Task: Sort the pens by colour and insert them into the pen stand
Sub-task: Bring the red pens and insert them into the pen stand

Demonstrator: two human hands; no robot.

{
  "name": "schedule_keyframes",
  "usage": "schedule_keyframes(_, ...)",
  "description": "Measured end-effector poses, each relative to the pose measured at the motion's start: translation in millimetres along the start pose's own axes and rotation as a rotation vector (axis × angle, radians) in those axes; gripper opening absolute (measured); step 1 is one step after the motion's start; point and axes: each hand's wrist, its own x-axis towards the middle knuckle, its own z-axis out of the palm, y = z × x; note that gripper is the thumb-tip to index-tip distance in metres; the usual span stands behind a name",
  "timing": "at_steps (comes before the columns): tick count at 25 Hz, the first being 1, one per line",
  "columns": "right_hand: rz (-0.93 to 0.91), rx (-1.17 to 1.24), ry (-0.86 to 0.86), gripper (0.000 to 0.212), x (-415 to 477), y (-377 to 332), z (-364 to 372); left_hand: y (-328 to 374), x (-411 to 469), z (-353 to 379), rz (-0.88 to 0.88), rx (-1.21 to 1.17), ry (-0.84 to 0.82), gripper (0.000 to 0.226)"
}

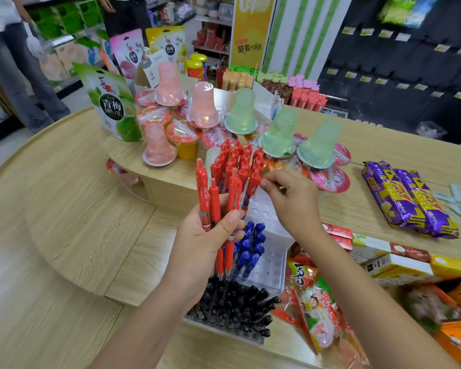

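My left hand (202, 241) grips a bunch of several red pens (216, 201), caps up, above a clear stepped pen stand (266, 265). My right hand (290, 201) pinches the cap of the rightmost red pen (252, 186) in that bunch. In the stand, several red pens (237, 158) fill the far rows, several blue pens (250, 246) stand in the middle tier, and several black pens (240, 304) fill the near tier. Empty holes show on the stand's right side.
Pink and green jelly cups (240, 113) and snack pouches crowd the raised wooden shelf (171, 171) behind the stand. Purple snack packs (407, 198) lie to the right, boxes and candy bags (317, 299) at the near right. A person stands at the far left.
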Motion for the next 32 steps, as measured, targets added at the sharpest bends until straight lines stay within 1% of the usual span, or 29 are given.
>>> schedule_keyframes(2,0.13,0.124,-0.041,0.008,-9,-11,-15,0,0,1,-0.001,0.009,-0.005,0.028)
schedule_keyframes(3,0.164,0.206,-0.053,0.009,-15,-19,-24,0,0,2,-0.001,0.016,-0.012,0.028)
schedule_keyframes(5,0.17,0.337,-0.117,0.007,-22,-37,-37,-2,0,5,-0.011,0.049,-0.047,0.029)
schedule_keyframes(7,0.149,0.407,-0.217,0.008,-24,-51,-45,-6,0,11,-0.027,0.081,-0.102,0.026)
schedule_keyframes(8,0.145,0.428,-0.237,0.008,-23,-54,-46,-8,0,14,-0.038,0.086,-0.124,0.024)
schedule_keyframes(11,0.164,0.457,-0.193,0.002,-16,-53,-57,-8,2,19,-0.07,0.102,-0.166,0.021)
schedule_keyframes(13,0.187,0.479,-0.08,0.006,-6,-49,-68,-8,5,15,-0.093,0.146,-0.149,0.021)
schedule_keyframes(16,0.178,0.421,0.129,0.009,16,-39,-77,-8,8,9,-0.085,0.209,-0.062,0.024)
schedule_keyframes(18,0.143,0.314,0.208,0.008,30,-30,-72,-7,7,9,-0.062,0.235,-0.06,0.025)
schedule_keyframes(20,0.096,0.226,0.253,0.007,41,-20,-60,-7,6,11,-0.056,0.222,-0.063,0.027)
schedule_keyframes(22,0.033,0.124,0.248,0.008,47,-12,-44,-7,6,10,-0.06,0.192,-0.055,0.029)
schedule_keyframes(24,-0.012,0.071,0.209,0.011,50,-5,-29,-7,6,9,-0.066,0.143,-0.045,0.031)
schedule_keyframes(27,-0.034,0.053,0.187,0.012,50,1,-20,-6,6,5,-0.042,0.092,-0.052,0.019)
schedule_keyframes(28,-0.037,0.063,0.192,0.013,51,2,-18,-6,7,5,-0.029,0.086,-0.057,0.019)
schedule_keyframes(32,-0.069,0.058,0.156,0.013,54,0,-17,-9,7,6,-0.003,0.059,-0.056,0.026)
